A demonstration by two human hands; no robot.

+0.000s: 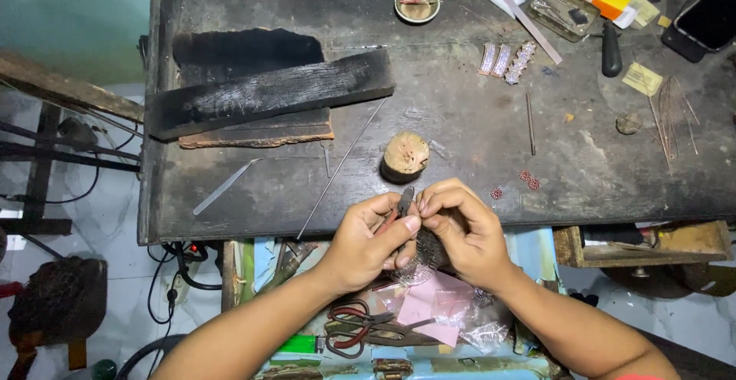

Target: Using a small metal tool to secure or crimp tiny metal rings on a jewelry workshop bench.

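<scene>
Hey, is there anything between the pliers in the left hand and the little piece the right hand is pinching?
Nothing visible. The left hand holds the pliers with their tip right at the right hand fingertips; the pinched piece itself is too small to make out.

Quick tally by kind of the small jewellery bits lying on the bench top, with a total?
Small red round pieces: 3
Pale stone-set strips: 3
Total: 6
</scene>
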